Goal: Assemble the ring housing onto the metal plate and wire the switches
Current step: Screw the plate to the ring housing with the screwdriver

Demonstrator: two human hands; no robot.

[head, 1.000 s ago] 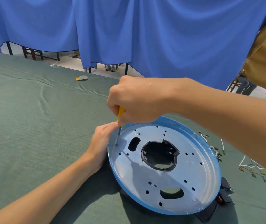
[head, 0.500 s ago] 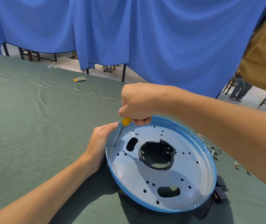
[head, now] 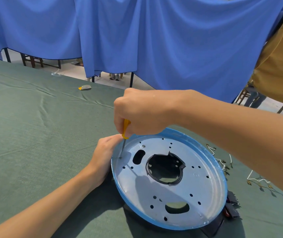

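Head view: we see our right hand (head: 142, 112), fingers clamped round a yellow-handled screwdriver (head: 125, 127), tip at the left edge of the round, blue-rimmed silver metal plate (head: 171, 188) on the green tabletop (head: 34, 134); our left hand (head: 103, 157) grips that edge, fingers curled.

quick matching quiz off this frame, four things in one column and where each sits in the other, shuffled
1 screwdriver
2 left hand
3 black switches
4 white wires

a strewn on the cloth off the metal plate's right side
b in the right hand, tip on the plate
c against the plate's left rim
d at the plate's near right edge

Pairs: 1-b, 2-c, 3-d, 4-a
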